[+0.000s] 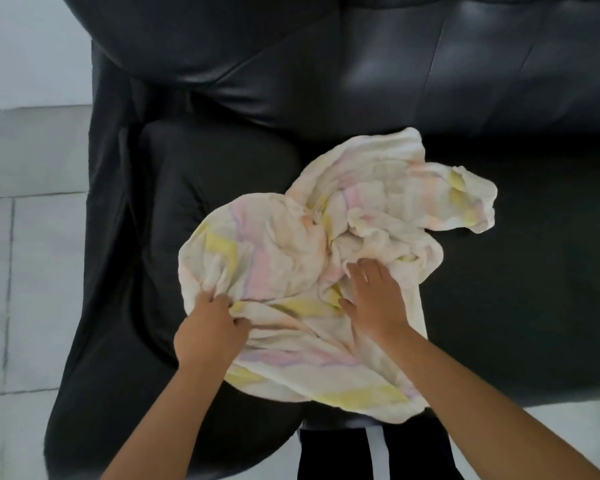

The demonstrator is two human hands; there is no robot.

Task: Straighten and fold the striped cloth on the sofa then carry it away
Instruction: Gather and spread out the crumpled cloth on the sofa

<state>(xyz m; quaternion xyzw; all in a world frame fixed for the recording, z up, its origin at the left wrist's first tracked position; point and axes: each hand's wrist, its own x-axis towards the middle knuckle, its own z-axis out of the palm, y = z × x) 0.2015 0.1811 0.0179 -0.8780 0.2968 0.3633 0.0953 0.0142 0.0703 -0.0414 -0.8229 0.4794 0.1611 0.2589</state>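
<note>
Black leather sofa (378,98) over pale floor tiles (25,237) carries the work. Left hand (207,332) fingers (236,322) are clenched on a bunched edge of the striped cloth (274,258). Right hand (374,299) fingers (355,271) lie released and flat on the cloth, just right of the left-hand grip. From both sets of fingers the cloth extends away and rightward, crumpled, its long axis diagonal toward the backrest. Judgement: straightening requires drawing the far right corner (471,202) outward; the right hand is nearer.
</note>
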